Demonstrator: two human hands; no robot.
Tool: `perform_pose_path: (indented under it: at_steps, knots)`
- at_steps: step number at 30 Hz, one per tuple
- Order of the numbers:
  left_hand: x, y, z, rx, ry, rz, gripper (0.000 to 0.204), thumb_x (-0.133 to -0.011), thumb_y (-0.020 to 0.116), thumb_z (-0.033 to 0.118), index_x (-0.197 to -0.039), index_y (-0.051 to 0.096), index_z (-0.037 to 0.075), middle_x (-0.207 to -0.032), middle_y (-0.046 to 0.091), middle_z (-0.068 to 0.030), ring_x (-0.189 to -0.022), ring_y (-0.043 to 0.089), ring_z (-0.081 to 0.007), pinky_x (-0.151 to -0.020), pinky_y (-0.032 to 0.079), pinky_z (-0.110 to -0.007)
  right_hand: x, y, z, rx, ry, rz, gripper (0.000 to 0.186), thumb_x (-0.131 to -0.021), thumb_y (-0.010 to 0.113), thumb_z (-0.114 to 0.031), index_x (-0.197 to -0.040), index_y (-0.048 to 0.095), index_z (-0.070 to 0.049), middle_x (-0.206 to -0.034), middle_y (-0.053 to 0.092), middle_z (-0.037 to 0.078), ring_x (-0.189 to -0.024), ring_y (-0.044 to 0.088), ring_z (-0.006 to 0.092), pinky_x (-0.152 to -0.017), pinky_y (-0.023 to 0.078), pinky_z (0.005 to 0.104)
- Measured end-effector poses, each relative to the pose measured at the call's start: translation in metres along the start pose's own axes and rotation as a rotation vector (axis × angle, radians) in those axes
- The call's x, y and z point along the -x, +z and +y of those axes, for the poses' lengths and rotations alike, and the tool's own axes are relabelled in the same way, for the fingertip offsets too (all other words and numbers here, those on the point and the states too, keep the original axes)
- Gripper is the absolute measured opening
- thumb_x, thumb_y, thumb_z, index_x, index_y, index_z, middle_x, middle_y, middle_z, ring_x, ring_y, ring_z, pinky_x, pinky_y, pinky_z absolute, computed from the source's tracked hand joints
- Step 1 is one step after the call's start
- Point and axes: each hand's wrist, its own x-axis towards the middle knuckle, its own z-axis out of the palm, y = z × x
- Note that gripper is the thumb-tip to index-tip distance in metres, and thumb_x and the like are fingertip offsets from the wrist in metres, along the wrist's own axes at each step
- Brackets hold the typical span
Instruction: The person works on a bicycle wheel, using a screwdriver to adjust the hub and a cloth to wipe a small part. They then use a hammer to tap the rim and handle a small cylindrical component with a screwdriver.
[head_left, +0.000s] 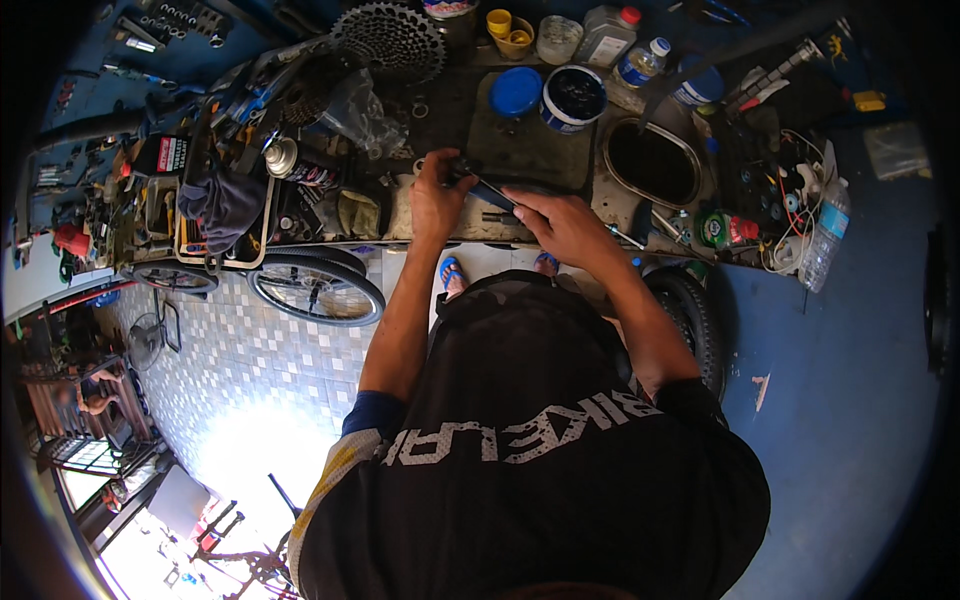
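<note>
Both hands meet over the near edge of the cluttered, grimy workshop surface (420,215), and between them runs a slim dark rod-like metal part with a bluish sheen (487,192), lying at a slant from upper left to lower right. The left hand (436,200) is curled closed around the part's upper end, which looks thicker and black, apparently to steady it, while the right hand (566,226) lies over the lower end with its fingers folded down on it, so the part is braced from both sides and kept low over the surface rather than lifted free; whether it rests on the surface I cannot tell. Directly beyond the hands lies a flat dark rectangular mat (525,150), a bare patch amid the mess. At its far edge stand an open round white tub of black grease (574,97) and, just beside it, its loose round blue lid (516,91), both within easy reach of either hand. To the right an oval dark metal tray (652,160) sits set into the clutter, and further right a clear plastic water bottle (826,235) stands at the surface's end. Far left of the mat a large toothed silver bicycle cassette (389,40) lies flat among tools, and a spoked bicycle wheel with black tyre (315,287) leans under the surface's edge by the tiled floor
</note>
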Motion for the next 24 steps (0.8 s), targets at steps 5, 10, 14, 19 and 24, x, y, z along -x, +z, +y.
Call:
perform_pose_path:
  at_steps: [5, 10, 14, 19, 24]
  knots:
    - [0.001, -0.001, 0.005, -0.027, 0.027, 0.012, 0.054, -0.074, 0.091, 0.009, -0.123, 0.068, 0.011, -0.087, 0.072, -0.01, -0.077, 0.07, -0.0243, -0.072, 0.054, -0.038, -0.003, 0.003, 0.004, 0.022, 0.031, -0.013, 0.037, -0.107, 0.06, -0.027, -0.143, 0.066, -0.019, -0.111, 0.075, 0.02, -0.084, 0.072, 0.0408, -0.078, 0.055, 0.045]
    - [0.001, -0.001, 0.006, -0.03, 0.044, 0.025, 0.054, -0.074, 0.091, 0.009, -0.123, 0.068, 0.012, -0.088, 0.072, -0.0108, -0.079, 0.071, -0.027, -0.073, 0.055, -0.039, -0.005, 0.007, 0.01, 0.011, -0.002, 0.008, 0.037, -0.107, 0.06, -0.026, -0.142, 0.066, -0.018, -0.118, 0.074, 0.019, -0.091, 0.073, 0.0404, -0.082, 0.056, 0.0437]
    - [0.002, 0.0, 0.007, -0.03, 0.048, 0.017, 0.054, -0.074, 0.09, 0.009, -0.123, 0.068, 0.013, -0.089, 0.072, -0.0108, -0.078, 0.071, -0.0258, -0.073, 0.055, -0.038, -0.006, 0.013, 0.018, 0.014, -0.118, 0.079, 0.037, -0.107, 0.06, -0.025, -0.141, 0.067, -0.016, -0.118, 0.074, 0.019, -0.091, 0.073, 0.0401, -0.082, 0.057, 0.0435]
    - [0.001, 0.003, 0.002, -0.003, 0.003, 0.008, 0.052, -0.076, 0.09, 0.011, -0.123, 0.068, 0.01, -0.087, 0.073, -0.0095, -0.077, 0.07, -0.0221, -0.072, 0.055, -0.037, -0.006, 0.016, 0.009, 0.028, -0.052, 0.061, 0.038, -0.106, 0.06, -0.025, -0.143, 0.065, -0.016, -0.114, 0.075, 0.019, -0.088, 0.074, 0.0389, -0.08, 0.058, 0.0446]
    - [0.0, 0.003, 0.003, -0.043, -0.053, -0.009, 0.053, -0.075, 0.091, 0.014, -0.123, 0.067, 0.01, -0.09, 0.076, -0.0121, -0.083, 0.075, -0.0272, -0.076, 0.057, -0.039, 0.0, 0.029, 0.002, -0.017, -0.014, 0.122, 0.039, -0.106, 0.059, -0.024, -0.145, 0.063, -0.017, -0.11, 0.076, 0.02, -0.085, 0.074, 0.038, -0.078, 0.059, 0.0454]
